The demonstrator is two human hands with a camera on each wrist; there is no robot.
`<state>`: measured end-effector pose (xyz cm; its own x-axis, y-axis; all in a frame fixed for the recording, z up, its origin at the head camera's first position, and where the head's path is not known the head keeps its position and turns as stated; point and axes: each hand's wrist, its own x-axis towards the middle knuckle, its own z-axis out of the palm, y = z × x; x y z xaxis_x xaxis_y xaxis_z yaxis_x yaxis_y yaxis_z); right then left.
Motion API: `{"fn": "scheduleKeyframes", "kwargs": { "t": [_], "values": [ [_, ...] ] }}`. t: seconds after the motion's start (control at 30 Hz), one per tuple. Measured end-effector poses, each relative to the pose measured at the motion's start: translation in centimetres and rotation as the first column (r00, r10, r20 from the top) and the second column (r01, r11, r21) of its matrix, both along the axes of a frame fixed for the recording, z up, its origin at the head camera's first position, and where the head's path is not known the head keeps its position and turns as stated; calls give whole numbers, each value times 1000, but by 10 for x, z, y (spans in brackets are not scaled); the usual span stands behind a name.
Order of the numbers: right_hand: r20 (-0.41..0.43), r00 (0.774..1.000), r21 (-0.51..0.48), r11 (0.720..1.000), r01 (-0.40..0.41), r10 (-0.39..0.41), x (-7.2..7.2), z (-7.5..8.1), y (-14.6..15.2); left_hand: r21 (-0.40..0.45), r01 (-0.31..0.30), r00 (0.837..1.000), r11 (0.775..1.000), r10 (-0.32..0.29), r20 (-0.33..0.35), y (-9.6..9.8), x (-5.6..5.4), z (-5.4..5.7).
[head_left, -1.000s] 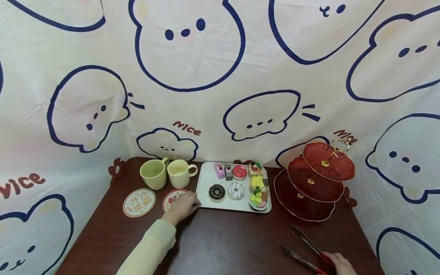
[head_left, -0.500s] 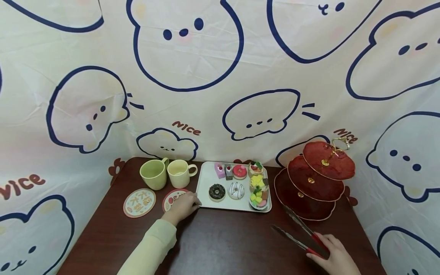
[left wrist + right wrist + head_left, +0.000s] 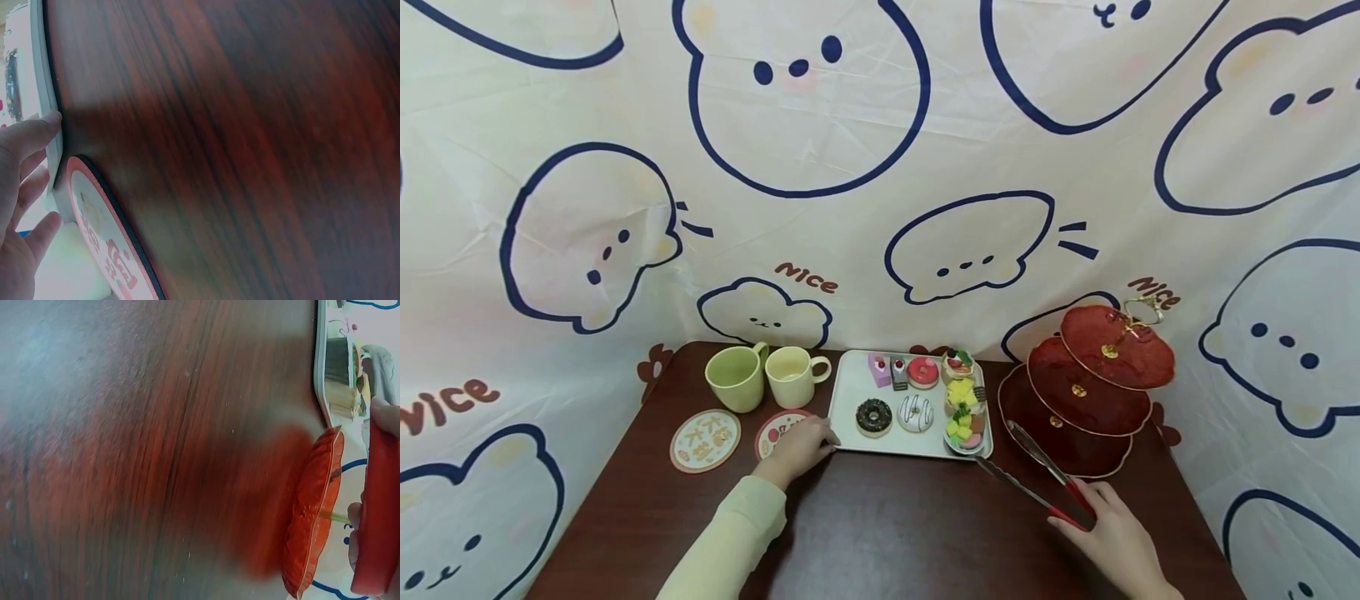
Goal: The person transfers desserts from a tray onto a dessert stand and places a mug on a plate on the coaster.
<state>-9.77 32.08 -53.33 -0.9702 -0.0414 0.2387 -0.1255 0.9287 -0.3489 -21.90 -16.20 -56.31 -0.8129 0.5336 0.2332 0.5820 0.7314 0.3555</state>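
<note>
My left hand grips the near left corner of the white tray; in the left wrist view its thumb lies against the rim. My right hand holds red-handled metal tongs, their arms spread apart. One tong tip is right at the tray's near right corner; the other overlaps the lowest plate of the red tiered stand. On the tray lie a chocolate donut, a white striped donut, a pink donut, two small cake slices and a column of fruit-topped pastries.
Two mugs, a green one and a cream one, stand left of the tray. Before them lie two round coasters, one partly under my left hand. A cartoon-printed cloth hangs behind the dark wooden table.
My right hand has come in from the lower right edge, carrying the spread tongs forward and left to the tray's near right corner. The left hand stays at the tray.
</note>
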Motion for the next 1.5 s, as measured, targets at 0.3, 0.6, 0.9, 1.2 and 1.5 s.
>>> {"fn": "scheduleKeyframes", "kwargs": {
  "t": [0.3, 0.6, 0.9, 1.2, 1.5],
  "values": [
    [23, 1000, 10, 1000, -10, 10, -10, -3, -8, -34, -33, 998, 999, 34, 48, 1, 0, 1],
    [40, 998, 30, 998, -48, 47, -25, -1, -23, -19, -61, 997, 998, 62, 50, 0, 3, 2],
    [116, 992, 31, 999, -44, 40, -36, -3, -35, -23, -70, 996, 997, 72, 56, 2, 2, -3],
    [144, 989, 43, 998, -37, 30, -40, -5, -42, -16, -54, 998, 998, 54, 38, 3, 1, -4],
    [156, 987, 46, 998, -51, 44, -43, -8, -45, -18, -60, 997, 998, 61, 37, 3, 1, -4]
  ]
}}
